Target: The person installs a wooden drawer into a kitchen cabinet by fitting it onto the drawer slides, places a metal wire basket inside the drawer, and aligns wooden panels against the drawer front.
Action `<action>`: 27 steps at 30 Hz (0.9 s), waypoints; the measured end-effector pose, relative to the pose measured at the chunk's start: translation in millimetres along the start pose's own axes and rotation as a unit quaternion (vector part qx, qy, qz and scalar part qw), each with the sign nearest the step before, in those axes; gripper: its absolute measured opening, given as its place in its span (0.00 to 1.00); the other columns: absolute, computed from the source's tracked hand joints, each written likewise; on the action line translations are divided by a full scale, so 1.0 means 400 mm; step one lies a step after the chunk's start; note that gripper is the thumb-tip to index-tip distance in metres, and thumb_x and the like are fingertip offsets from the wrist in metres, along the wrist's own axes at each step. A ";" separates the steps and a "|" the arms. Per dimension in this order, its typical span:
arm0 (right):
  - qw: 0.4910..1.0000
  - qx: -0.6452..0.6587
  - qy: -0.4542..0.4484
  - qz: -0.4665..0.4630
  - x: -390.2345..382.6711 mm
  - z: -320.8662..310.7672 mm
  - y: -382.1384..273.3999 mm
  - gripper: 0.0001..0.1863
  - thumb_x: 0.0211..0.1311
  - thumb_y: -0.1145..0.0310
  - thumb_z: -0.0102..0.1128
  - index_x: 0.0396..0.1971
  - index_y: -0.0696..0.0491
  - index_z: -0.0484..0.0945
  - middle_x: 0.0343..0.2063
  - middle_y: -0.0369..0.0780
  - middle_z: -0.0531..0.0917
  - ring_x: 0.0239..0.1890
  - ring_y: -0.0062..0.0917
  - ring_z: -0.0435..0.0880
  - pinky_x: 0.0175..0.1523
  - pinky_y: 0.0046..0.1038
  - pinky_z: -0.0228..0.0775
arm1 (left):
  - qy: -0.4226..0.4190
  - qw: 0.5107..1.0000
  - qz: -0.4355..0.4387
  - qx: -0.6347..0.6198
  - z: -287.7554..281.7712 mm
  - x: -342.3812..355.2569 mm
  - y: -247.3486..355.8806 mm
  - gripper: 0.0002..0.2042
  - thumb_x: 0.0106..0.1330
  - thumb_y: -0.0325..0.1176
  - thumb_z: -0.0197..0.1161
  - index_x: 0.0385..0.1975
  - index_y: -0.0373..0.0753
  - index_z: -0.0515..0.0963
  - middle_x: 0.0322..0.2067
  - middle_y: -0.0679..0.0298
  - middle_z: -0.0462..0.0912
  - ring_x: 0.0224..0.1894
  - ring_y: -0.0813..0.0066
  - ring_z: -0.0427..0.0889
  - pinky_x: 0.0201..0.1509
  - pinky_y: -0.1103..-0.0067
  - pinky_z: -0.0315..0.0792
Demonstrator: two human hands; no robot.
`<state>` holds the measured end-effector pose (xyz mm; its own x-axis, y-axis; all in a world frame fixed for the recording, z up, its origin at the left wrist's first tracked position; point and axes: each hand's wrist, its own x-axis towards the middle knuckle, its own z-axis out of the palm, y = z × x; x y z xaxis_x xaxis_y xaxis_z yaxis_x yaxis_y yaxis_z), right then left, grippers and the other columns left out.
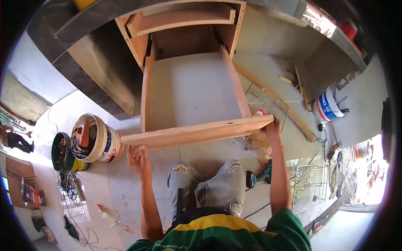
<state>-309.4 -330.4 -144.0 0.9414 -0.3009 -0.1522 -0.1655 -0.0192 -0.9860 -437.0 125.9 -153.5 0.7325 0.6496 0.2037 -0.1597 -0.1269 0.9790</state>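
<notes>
- Head view: the wooden drawer (190,90) is pulled well out of the cabinet (135,52), reaching past its front edge over the floor (146,190), below another drawer (184,21) at the cabinet's top edge.
- The left hand (139,160) grasps the front board (201,132) at its lower edge near the left end; the right hand (272,126) is closed round the right end. The fingers are partly hidden, so I cannot tell how hard either presses.
- It should handle as stiff and fairly bulky, probably awkward more than fragile; the bare wood ought to give good friction. The front board's two ends look the best hold, taken evenly.
- Its look: light reddish-brown wood, narrow sides, a pale smooth bottom, and a front board overhanging the box at both ends, slanting higher toward the right.
</notes>
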 end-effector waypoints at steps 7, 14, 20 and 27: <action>0.965 -0.089 -0.150 -0.198 -0.329 0.175 0.099 0.13 0.69 0.63 0.51 0.33 0.59 0.74 0.21 0.36 0.80 0.22 0.16 0.78 0.25 0.19 0.69 | 0.034 0.999 0.018 0.030 0.005 0.031 -0.047 0.27 0.57 0.47 0.70 0.49 0.34 0.71 0.42 0.61 0.78 0.40 0.75 0.78 0.46 0.81 0.71; 0.946 -0.094 -0.144 -0.273 -0.241 0.384 -0.015 0.15 0.60 0.68 0.60 0.44 0.58 0.71 0.39 0.43 0.80 0.39 0.28 0.83 0.34 0.24 0.76 | 0.121 0.966 -0.043 0.225 0.071 0.080 -0.002 0.28 0.57 0.54 0.67 0.42 0.34 0.72 0.39 0.58 0.77 0.41 0.68 0.77 0.42 0.76 0.71; 0.929 -0.148 -0.173 -0.293 -0.196 0.475 -0.028 0.26 0.55 0.67 0.65 0.52 0.55 0.66 0.49 0.43 0.76 0.52 0.34 0.75 0.41 0.30 0.79 | -0.080 0.957 0.133 0.245 0.213 0.019 -0.010 0.43 0.57 0.56 0.65 0.58 0.21 0.59 0.55 0.32 0.64 0.60 0.40 0.63 0.62 0.60 0.61; 0.908 -0.196 -0.181 -0.323 -0.159 0.526 -0.042 0.34 0.51 0.65 0.68 0.57 0.53 0.63 0.55 0.44 0.71 0.56 0.38 0.70 0.42 0.30 0.78 | -0.099 0.963 0.088 0.233 0.366 0.050 0.026 0.52 0.56 0.55 0.66 0.64 0.19 0.42 0.60 0.20 0.47 0.67 0.30 0.47 0.67 0.58 0.54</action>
<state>-304.7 -110.2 -132.2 0.9026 0.2249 0.3672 0.4303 -0.4398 -0.7883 -327.1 27.6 -137.6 0.8410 0.4370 0.3190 -0.0117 -0.5747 0.8183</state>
